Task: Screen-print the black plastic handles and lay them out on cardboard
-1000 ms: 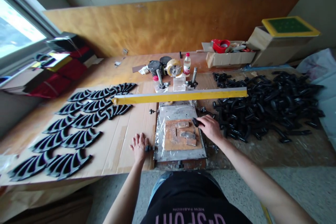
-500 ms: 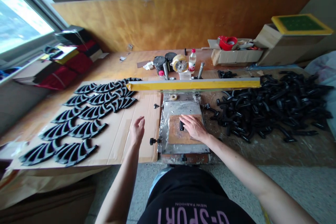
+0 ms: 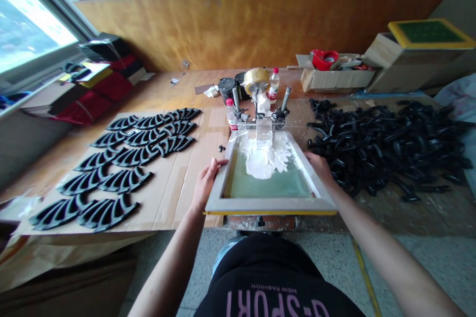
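Note:
A screen printing frame (image 3: 271, 204) lies lowered over the metal base in front of me, with a grey rim and green mesh. White ink (image 3: 260, 164) is spread thickly across the mesh's far half. My left hand (image 3: 204, 182) is closed at the frame's left edge, its fingers reaching the rim. On the right edge, my right hand (image 3: 320, 167) grips the rim, its fingers partly hidden. A hinge clamp (image 3: 260, 118) carries the frame at its far end. The base plate and the small black part on it are hidden beneath.
Black curved parts (image 3: 107, 210) lie in rows on cardboard (image 3: 174, 193) to the left. A heap of black parts (image 3: 386, 143) covers the right side. Behind the clamp stand bottles (image 3: 274, 84), dark jars (image 3: 226, 88) and a tape roll (image 3: 256, 79). Boxes (image 3: 336, 80) sit at back right.
The screen printing frame has swung down from its raised position over the base. My right hand has left the small black part, and both hands are now at the frame's sides.

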Available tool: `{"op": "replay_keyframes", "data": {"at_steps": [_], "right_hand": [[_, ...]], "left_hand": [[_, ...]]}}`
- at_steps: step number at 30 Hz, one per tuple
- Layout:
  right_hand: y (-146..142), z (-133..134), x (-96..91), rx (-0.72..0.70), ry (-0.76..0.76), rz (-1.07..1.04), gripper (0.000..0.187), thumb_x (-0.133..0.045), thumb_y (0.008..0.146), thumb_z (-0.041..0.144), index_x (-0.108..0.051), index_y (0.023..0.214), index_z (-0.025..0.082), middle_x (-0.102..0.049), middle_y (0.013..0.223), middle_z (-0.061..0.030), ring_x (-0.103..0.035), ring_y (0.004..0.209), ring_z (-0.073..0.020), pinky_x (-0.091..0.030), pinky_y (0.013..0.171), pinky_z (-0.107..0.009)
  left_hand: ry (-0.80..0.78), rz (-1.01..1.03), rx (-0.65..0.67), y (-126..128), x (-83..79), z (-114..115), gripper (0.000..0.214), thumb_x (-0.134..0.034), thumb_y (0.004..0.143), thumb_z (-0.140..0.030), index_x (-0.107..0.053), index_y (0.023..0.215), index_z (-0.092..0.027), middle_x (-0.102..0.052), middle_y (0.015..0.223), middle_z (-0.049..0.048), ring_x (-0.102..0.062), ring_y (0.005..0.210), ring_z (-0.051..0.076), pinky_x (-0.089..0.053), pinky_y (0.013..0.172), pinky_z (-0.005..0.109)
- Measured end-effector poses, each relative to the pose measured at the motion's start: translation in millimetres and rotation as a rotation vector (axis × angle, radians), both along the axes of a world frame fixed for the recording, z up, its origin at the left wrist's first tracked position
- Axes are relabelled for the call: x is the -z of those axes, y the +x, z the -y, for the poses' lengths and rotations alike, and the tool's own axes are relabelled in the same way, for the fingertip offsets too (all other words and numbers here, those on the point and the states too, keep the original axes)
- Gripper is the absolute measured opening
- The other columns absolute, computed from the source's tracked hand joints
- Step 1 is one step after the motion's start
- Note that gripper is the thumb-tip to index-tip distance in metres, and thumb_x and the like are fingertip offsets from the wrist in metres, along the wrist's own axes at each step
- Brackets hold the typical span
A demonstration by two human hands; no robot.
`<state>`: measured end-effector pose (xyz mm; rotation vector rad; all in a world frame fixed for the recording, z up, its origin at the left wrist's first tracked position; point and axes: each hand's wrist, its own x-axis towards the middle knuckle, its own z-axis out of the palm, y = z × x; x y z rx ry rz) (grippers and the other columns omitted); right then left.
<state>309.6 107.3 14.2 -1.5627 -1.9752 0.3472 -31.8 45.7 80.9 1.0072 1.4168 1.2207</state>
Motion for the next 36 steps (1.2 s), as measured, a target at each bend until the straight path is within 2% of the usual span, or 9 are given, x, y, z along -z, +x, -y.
{"op": "replay_keyframes", "data": {"at_steps": [3, 6, 9, 12, 20, 25, 29, 32, 36], "right_hand": [[-9, -27, -19.8, 0.06, 0.127, 0.0, 0.036, -0.054, 0.09, 0.029, -0.064, 0.122, 0.017, -0.063, 0.126, -0.0146, -0.063, 0.107, -0.0274, -0.051, 0.093, -0.044], [-58, -44, -36.2, -0.083, 0.233, 0.149, 0.06, -0.072, 0.079, 0.028, -0.053, 0.134, 0.014, -0.046, 0.144, -0.0171, -0.051, 0.123, -0.031, -0.043, 0.103, -0.044], [-101, -49, -40.3, -0.206, 0.093, 0.304, 0.043, -0.072, 0.079, 0.023, -0.06, 0.12, 0.014, -0.063, 0.121, -0.0142, -0.058, 0.109, -0.0282, -0.047, 0.091, -0.037], [-112, -33, -31.2, -0.269, -0.063, 0.396, 0.017, -0.064, 0.085, 0.023, -0.064, 0.101, 0.017, -0.069, 0.098, -0.0093, -0.064, 0.089, -0.0227, -0.047, 0.075, -0.03], [-77, 21, -25.6, -0.781, -0.005, 0.457, 0.022, -0.051, 0.082, 0.006, -0.066, 0.089, 0.02, -0.068, 0.089, -0.0019, -0.062, 0.074, -0.0152, -0.039, 0.06, -0.025], [-81, 23, -12.5, -0.597, 0.117, 0.379, 0.022, -0.051, 0.085, 0.009, -0.068, 0.095, 0.019, -0.069, 0.093, -0.005, -0.062, 0.085, -0.0182, -0.043, 0.068, -0.026], [-83, 38, -0.2, -0.665, 0.119, 0.339, 0.023, -0.052, 0.088, 0.012, -0.068, 0.102, 0.02, -0.069, 0.095, -0.0052, -0.063, 0.084, -0.0172, -0.046, 0.07, -0.026], [-92, 24, -13.5, -0.567, 0.085, 0.27, 0.02, -0.058, 0.09, 0.026, -0.068, 0.108, 0.024, -0.07, 0.094, -0.0019, -0.065, 0.083, -0.0174, -0.048, 0.07, -0.026], [-97, -37, -52.2, -0.322, 0.099, 0.174, 0.052, -0.064, 0.088, 0.035, -0.05, 0.138, 0.032, -0.069, 0.113, -0.0015, -0.066, 0.09, -0.0193, -0.05, 0.077, -0.029]], "left_hand": [[-0.157, -0.034, 0.039, -4, 49.4, 14, 0.069, -0.065, 0.075, -0.059, -0.059, 0.13, -0.019, -0.067, 0.079, 0.0014, -0.056, 0.06, 0.012, -0.041, 0.053, 0.022], [-0.181, -0.076, 0.031, -3, 94.6, 10, 0.083, -0.064, 0.075, -0.054, -0.041, 0.146, -0.018, -0.063, 0.072, -0.0009, -0.054, 0.057, 0.012, -0.041, 0.053, 0.021], [-0.165, -0.142, 0.028, -5, 123.9, 3, 0.077, -0.061, 0.078, -0.052, -0.043, 0.144, -0.017, -0.065, 0.077, 0.0005, -0.056, 0.061, 0.012, -0.043, 0.057, 0.022], [-0.155, -0.192, 0.024, -9, 135.3, 2, 0.068, -0.06, 0.079, -0.052, -0.052, 0.137, -0.018, -0.068, 0.084, 0.0032, -0.061, 0.069, 0.015, -0.047, 0.062, 0.024], [-0.158, -0.199, 0.021, -10, 135.4, 5, 0.062, -0.058, 0.082, -0.049, -0.054, 0.135, -0.016, -0.07, 0.088, 0.0057, -0.064, 0.077, 0.018, -0.049, 0.065, 0.026], [-0.146, -0.201, 0.023, -9, 132.9, 4, 0.062, -0.058, 0.082, -0.051, -0.056, 0.132, -0.015, -0.069, 0.084, 0.0048, -0.063, 0.073, 0.017, -0.048, 0.062, 0.024], [-0.162, -0.198, 0.02, -8, 128.2, 4, 0.065, -0.059, 0.08, -0.052, -0.056, 0.132, -0.014, -0.068, 0.082, 0.0045, -0.062, 0.071, 0.016, -0.047, 0.06, 0.024], [-0.173, -0.155, 0.027, -7, 113.1, 6, 0.069, -0.062, 0.077, -0.053, -0.054, 0.134, -0.015, -0.068, 0.079, 0.0033, -0.061, 0.067, 0.015, -0.045, 0.057, 0.023], [-0.17, -0.065, 0.027, -6, 67.6, 12, 0.073, -0.068, 0.074, -0.054, -0.052, 0.135, -0.018, -0.066, 0.073, -0.0006, -0.057, 0.057, 0.012, -0.041, 0.051, 0.021]]}}
